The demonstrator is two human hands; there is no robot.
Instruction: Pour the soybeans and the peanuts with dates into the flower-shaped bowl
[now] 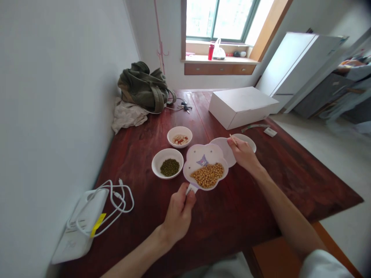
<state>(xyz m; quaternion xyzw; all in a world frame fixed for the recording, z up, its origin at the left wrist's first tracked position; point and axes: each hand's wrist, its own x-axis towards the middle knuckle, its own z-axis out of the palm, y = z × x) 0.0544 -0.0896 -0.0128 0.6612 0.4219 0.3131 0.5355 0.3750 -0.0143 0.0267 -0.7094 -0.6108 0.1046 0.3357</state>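
Flower-shaped dish [193,157]: one. Round bowls [157,164] [179,131] left of it: two. White box [246,99]: one. Bag [145,88]: one.

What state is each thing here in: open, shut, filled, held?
Flower-shaped dish: held by its handle, partly filled with yellow beans.
Left hand: closed around that handle.
Right hand: closed on a thin pale stick.
Nearer white bowl: upright, partly filled with mung beans.
Farther white bowl: upright, partly filled with nut-like pieces.
White box: closed.
Keys: lying on the tabletop.
White cable: loosely coiled.
Drawers: shut.
Red bottle: upright.
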